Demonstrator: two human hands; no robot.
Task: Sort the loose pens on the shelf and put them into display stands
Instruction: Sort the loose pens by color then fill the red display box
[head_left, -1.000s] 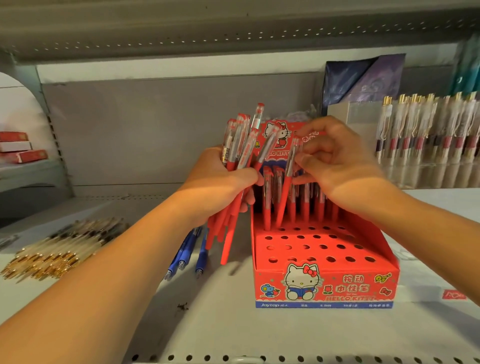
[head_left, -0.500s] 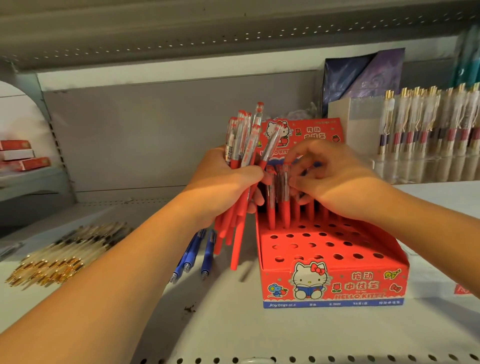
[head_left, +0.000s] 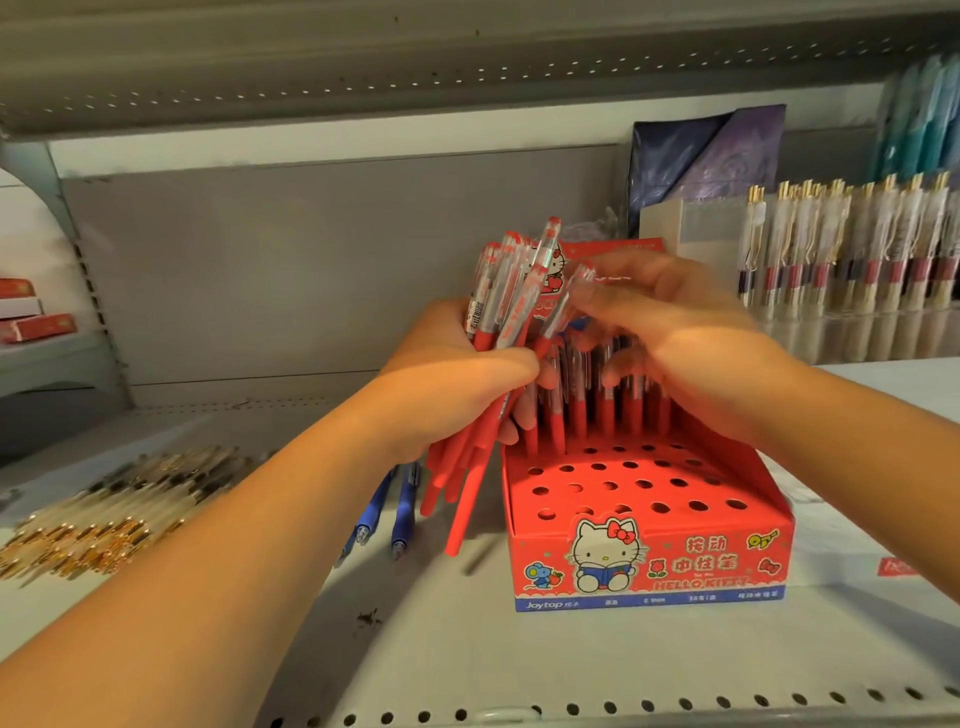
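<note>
My left hand (head_left: 457, 379) grips a bundle of red pens (head_left: 470, 467) upright, just left of the red Hello Kitty display stand (head_left: 654, 561). My right hand (head_left: 680, 332) is above the stand's back rows, its fingertips pinching the top of one red pen (head_left: 563, 306) at the right edge of the bundle. Several red pens (head_left: 608, 415) stand in the back holes of the stand; the front rows of holes are bare. The right hand is blurred.
Two blue pens (head_left: 387, 512) lie on the shelf below my left forearm. A pile of gold-tipped clear pens (head_left: 109, 512) lies at the left. A clear stand with gold-topped pens (head_left: 852, 249) stands at the back right. Red boxes (head_left: 31, 317) sit far left.
My right hand has let go of the pen it set in the back row and risen to the bundle, taking hold of another pen's top. The left hand has stayed put.
</note>
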